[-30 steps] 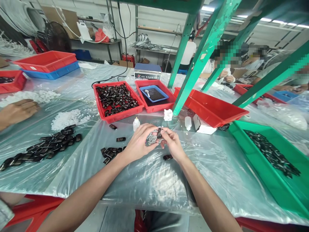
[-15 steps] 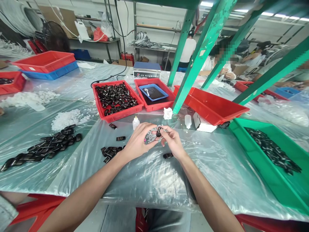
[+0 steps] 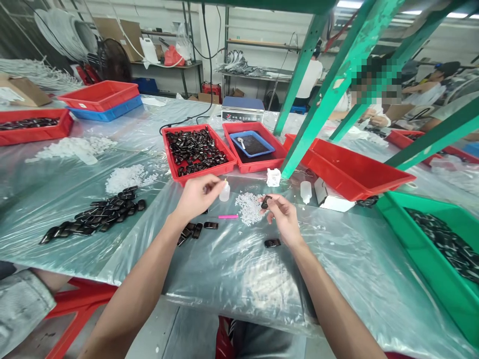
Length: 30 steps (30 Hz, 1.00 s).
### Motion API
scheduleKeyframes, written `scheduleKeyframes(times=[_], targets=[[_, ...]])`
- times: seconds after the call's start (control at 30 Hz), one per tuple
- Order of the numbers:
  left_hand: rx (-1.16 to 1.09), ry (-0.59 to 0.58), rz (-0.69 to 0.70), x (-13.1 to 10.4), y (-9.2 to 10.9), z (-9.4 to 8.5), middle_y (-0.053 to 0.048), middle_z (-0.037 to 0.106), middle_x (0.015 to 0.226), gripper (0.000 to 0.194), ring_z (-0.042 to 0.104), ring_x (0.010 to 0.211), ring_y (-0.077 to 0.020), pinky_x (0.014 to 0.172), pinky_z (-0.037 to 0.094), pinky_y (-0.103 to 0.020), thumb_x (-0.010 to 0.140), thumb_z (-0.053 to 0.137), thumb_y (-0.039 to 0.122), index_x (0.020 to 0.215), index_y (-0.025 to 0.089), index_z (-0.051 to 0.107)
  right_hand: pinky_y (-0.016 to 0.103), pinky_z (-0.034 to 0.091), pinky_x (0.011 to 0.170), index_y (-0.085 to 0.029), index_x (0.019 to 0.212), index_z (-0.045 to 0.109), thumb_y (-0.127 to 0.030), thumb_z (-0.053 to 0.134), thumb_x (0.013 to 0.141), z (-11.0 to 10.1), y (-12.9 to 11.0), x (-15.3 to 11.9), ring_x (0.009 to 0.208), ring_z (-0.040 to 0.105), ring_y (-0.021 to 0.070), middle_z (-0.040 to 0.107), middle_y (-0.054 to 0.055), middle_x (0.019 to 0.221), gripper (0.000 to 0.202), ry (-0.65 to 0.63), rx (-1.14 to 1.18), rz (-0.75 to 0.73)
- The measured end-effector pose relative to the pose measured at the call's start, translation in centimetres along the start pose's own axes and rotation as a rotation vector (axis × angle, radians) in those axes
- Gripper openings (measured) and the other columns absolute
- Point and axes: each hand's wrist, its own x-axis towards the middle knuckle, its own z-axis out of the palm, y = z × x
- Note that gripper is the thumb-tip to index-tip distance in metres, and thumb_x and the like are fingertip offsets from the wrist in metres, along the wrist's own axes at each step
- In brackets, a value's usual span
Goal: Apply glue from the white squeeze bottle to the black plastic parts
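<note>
My right hand pinches a small glossy black plastic piece above a heap of small clear bits. My left hand is beside a small squeeze bottle with a yellow tip, which stands upright. Its fingers curl in toward the thumb; what they hold, if anything, is hidden, and I cannot tell whether they touch the bottle. A pink-handled tool lies between my hands. Loose black pieces lie by my left wrist, and a single black piece is below my right hand.
Behind are a red tray of black pieces and a red tray holding a blue tray. Green posts rise behind my right hand. A green bin stands right; a black pile lies left. A person sits opposite.
My left hand has moved left and back, away from the black piece, to beside the bottle. The right hand still holds the piece. The pink tool now shows, and the view has shifted left.
</note>
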Motion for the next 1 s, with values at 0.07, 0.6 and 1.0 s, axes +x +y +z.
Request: scheduleKeyframes(times=[0.07, 0.6, 1.0], targets=[[0.08, -0.278, 0.004, -0.1, 0.0, -0.2, 0.002, 0.067, 0.067, 0.022, 0.055, 0.059, -0.0131, 0.059, 0.038, -0.026, 0.092, 0.059, 0.037, 0.084, 0.021, 0.072, 0.023, 0.039, 0.039, -0.02, 0.091, 0.069, -0.058, 0.074, 0.08, -0.2, 0.4, 0.2, 0.062, 0.065, 0.0163, 0.073, 0.008, 0.095, 0.039, 0.018, -0.043, -0.021], [0.198, -0.054, -0.163, 0.4, -1.4, 0.2, -0.001, 0.072, 0.071, 0.033, 0.06, 0.061, -0.0172, 0.063, 0.041, -0.029, 0.093, 0.056, 0.048, 0.081, 0.021, 0.07, 0.029, 0.048, 0.053, -0.021, 0.095, 0.068, -0.056, 0.07, 0.085, -0.1, 0.4, -0.2, 0.061, 0.063, 0.0169, 0.069, 0.004, 0.084, 0.037, 0.022, -0.211, -0.085], [0.299, -0.183, -0.125, 0.1, -3.9, -0.3, -0.01, 0.075, 0.114, 0.044, 0.069, 0.106, -0.0309, 0.086, 0.053, -0.04, 0.081, 0.071, 0.036, 0.123, 0.022, 0.066, 0.029, 0.046, 0.049, -0.021, 0.099, 0.07, -0.056, 0.072, 0.086, 0.0, 0.4, -0.3, 0.06, 0.06, 0.0167, 0.074, 0.006, 0.084, 0.037, 0.012, -0.218, -0.105]])
